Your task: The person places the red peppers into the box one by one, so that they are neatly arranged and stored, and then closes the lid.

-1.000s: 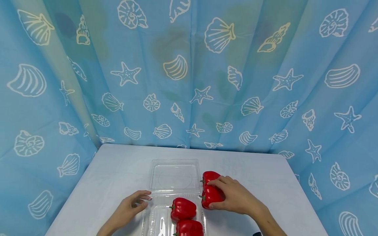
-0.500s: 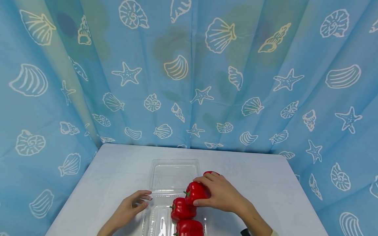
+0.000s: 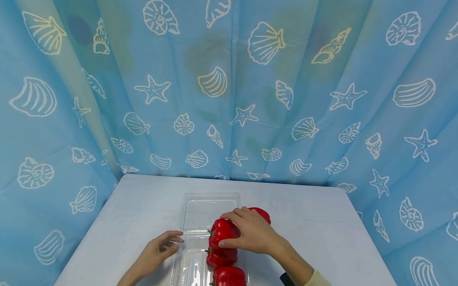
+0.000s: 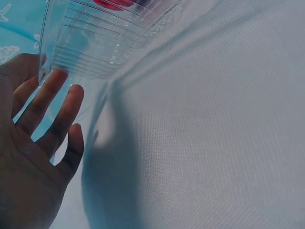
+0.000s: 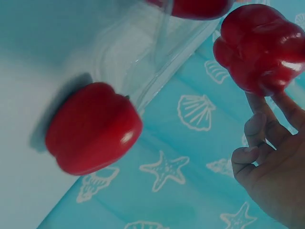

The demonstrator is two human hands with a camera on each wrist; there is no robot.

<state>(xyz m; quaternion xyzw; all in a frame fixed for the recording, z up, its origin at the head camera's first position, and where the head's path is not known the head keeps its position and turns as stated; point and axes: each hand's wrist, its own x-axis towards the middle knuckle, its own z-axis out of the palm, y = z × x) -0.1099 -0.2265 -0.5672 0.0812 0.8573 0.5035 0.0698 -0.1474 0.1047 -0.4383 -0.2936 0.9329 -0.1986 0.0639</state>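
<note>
My right hand (image 3: 252, 234) grips a red bell pepper (image 3: 220, 228) from its right side, with the green stem pointing left. In the right wrist view this pepper (image 5: 259, 50) is raised, fingers at its underside. It overlaps the far one of two red peppers (image 3: 222, 260) in the clear plastic container (image 3: 189, 258); the nearer pepper (image 3: 229, 276) is cut by the lower frame edge. My left hand (image 3: 157, 250) has its fingers loosely extended, fingertips right at the container's left rim (image 4: 47, 52). Another red pepper (image 3: 263, 214) lies on the table behind my right hand.
The container's clear lid (image 3: 211, 210) lies folded back flat behind its base on the white table (image 3: 304, 214). A blue shell-patterned curtain (image 3: 229, 99) hangs around the back and sides of the table.
My right hand has lifted one pepper from the table right of the container and carried it left, over the container's far right part. My left hand has stayed in place.
</note>
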